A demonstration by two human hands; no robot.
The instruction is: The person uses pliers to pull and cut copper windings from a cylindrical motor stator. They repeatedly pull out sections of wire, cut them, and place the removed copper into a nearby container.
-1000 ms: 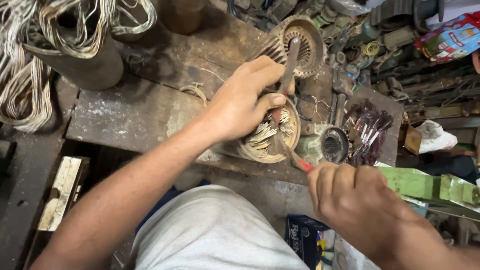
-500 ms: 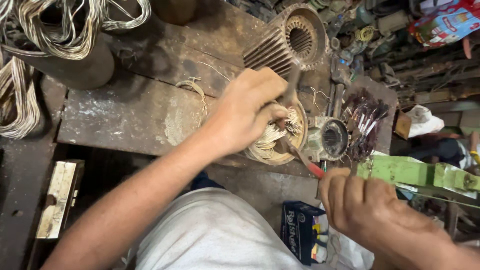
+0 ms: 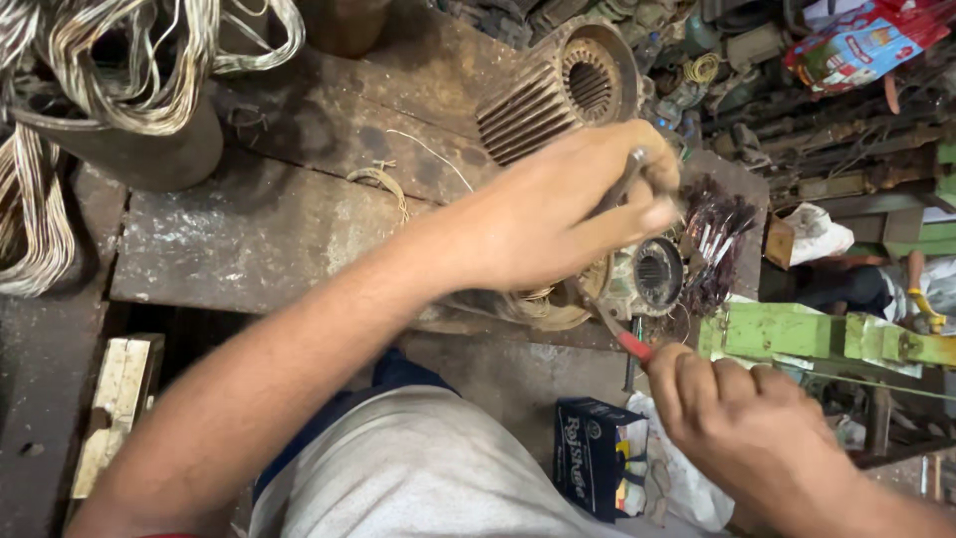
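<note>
Left hand (image 3: 558, 214) clamps over the wire coil (image 3: 543, 304) at the table (image 3: 249, 239) edge, pinching a thin metal tool (image 3: 622, 179). Right hand (image 3: 742, 423), just below the coil, grips a red-handled tool (image 3: 622, 334). A slip could nick fingers or windings.

I'm seeing the pale wire coil (image 3: 543, 304) lying on the bench edge, the red-handled tool (image 3: 619, 332) slanting into it.
</note>
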